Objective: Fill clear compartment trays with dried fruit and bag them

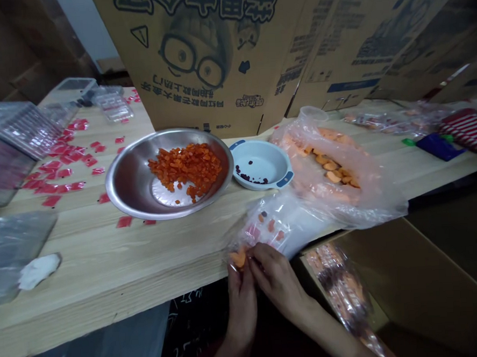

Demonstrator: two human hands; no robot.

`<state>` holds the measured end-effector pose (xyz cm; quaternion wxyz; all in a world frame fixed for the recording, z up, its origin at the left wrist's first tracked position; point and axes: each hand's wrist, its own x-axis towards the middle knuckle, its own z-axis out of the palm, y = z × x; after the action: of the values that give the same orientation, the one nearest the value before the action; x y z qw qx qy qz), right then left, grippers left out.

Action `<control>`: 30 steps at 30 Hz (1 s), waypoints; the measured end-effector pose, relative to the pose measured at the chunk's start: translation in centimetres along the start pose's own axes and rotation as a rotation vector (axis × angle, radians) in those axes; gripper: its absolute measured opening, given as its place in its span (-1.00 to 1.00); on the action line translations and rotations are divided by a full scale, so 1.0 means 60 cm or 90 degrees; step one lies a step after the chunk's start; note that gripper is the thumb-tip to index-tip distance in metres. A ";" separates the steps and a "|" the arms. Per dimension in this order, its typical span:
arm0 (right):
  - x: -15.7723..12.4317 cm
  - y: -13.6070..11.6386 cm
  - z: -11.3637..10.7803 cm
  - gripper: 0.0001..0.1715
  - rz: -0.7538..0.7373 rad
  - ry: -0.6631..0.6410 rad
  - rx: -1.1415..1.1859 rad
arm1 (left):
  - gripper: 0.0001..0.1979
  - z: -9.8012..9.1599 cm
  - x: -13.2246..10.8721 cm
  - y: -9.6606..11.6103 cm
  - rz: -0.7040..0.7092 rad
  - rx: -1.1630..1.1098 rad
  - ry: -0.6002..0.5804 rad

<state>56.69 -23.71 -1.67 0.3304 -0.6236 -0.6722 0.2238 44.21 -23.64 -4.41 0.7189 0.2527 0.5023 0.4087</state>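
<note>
At the table's front edge, my left hand (242,299) and my right hand (274,276) come together, fingers pinched on a clear plastic bag (238,258) with orange pieces inside. Just beyond them lies a stack of clear bags (293,223), with small red, orange and dark pieces showing on it. A steel bowl (129,177) holding orange cubes (193,168) is behind to the left. Beside it, a light blue bowl (267,158) contains a few dark bits. Orange slices (333,170) sit in a large open plastic bag (368,192) on the right.
Red packets (63,157) are scattered at the left near clear plastic boxes (29,126). Big cardboard boxes (223,61) stand behind the bowls. Below the table edge at right, an open carton (414,275) holds filled bags (337,280). A blue scoop (438,146) lies far right.
</note>
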 end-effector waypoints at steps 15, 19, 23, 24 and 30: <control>-0.033 -0.084 0.020 -0.67 -0.043 -0.184 0.122 | -0.57 -0.095 -0.010 0.030 0.023 0.004 0.011; -0.045 -0.058 0.020 0.58 -0.045 -0.181 -0.152 | -0.52 -0.092 -0.012 0.025 0.014 0.041 0.040; -0.045 -0.035 0.036 0.14 -0.076 -0.112 -0.315 | -0.62 -0.091 -0.022 0.051 0.089 0.174 -0.018; -0.042 -0.035 0.030 0.06 -0.082 -0.100 -0.321 | -0.64 -0.092 -0.027 0.061 0.104 0.217 -0.044; -0.042 -0.066 -0.151 -0.15 -0.084 -0.132 -0.151 | -0.64 -0.104 -0.071 0.123 0.147 0.325 -0.044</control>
<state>60.51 -27.69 6.92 0.1972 -0.5861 -0.7641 0.1839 35.27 -23.57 1.19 0.5974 0.4953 0.5318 0.3392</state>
